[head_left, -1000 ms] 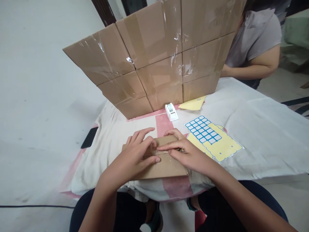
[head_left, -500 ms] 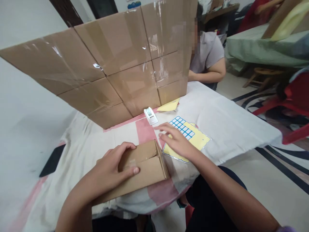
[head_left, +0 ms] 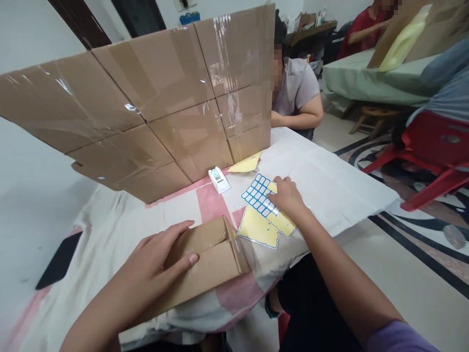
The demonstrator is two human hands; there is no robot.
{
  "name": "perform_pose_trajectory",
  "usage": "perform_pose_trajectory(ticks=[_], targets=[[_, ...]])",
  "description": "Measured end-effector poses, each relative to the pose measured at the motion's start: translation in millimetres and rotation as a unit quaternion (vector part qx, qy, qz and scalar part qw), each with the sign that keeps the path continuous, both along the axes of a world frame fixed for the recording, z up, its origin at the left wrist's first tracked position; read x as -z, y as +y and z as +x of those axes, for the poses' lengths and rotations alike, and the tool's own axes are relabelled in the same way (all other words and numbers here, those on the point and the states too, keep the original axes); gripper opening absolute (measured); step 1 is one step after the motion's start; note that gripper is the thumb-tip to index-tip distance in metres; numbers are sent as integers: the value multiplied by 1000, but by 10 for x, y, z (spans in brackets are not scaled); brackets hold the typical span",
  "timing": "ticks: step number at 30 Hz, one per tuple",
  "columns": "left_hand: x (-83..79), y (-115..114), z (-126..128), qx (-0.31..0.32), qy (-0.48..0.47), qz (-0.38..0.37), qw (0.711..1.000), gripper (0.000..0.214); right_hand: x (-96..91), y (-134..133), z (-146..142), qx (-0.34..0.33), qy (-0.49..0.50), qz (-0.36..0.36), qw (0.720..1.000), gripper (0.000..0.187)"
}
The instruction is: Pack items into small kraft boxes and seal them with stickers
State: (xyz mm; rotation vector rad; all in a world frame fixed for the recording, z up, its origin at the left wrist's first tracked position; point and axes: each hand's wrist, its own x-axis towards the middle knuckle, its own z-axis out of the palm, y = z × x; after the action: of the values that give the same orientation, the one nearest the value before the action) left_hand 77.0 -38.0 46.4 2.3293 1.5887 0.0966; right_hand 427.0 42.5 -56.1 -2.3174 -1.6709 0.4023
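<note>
A closed cardboard box (head_left: 208,274) lies along the near edge of the table. Spread across its top is my left hand (head_left: 164,254), thumb on the flap and fingers along the far side. My right hand (head_left: 289,198) is at the upper right edge of a sheet of blue-bordered labels (head_left: 256,193), thumb and curled fingers pinched at that edge; the fingertips are partly hidden. Yellow cards with scalloped borders (head_left: 258,227) lie fanned under the sheet and beneath my right hand. Beyond the sheet sits a small white device with a little screen (head_left: 220,180).
A tall taped cardboard panel (head_left: 183,112) stands across the far side of the table. A folded yellow paper (head_left: 245,164) lies at its foot. Behind it sits a person in a grey shirt (head_left: 298,88). A red chair (head_left: 436,151) is on the right.
My right hand has moved right and closed at the label sheet. The sheet has slid left, and the yellow cards beneath are more fanned out. My left hand stays on the box.
</note>
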Motion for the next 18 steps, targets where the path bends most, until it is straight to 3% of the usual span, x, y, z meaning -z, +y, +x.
perform_pose_trajectory(ticks=[7,10,13,14,15,16,18], targets=[[-52,17,-3,-19,26,25,999,62,-51,-36,55,1,20,107,994,33],[-123,-174,182,-13,22,154,988,55,-126,-29,68,9,112,152,982,19],[-113,-590,739,4,-65,360,931,14,-195,-22,73,-47,287,181,940,13],[-62,-722,992,53,-133,390,910,9,-209,-25,70,-78,336,188,920,12],[17,-820,1255,120,-205,386,892,14,-219,-31,66,-111,373,193,901,13],[119,-867,1513,134,-264,373,880,16,-224,-40,61,-142,398,199,884,15],[358,-781,1957,79,-334,310,887,20,-233,-71,62,-195,427,206,858,19]])
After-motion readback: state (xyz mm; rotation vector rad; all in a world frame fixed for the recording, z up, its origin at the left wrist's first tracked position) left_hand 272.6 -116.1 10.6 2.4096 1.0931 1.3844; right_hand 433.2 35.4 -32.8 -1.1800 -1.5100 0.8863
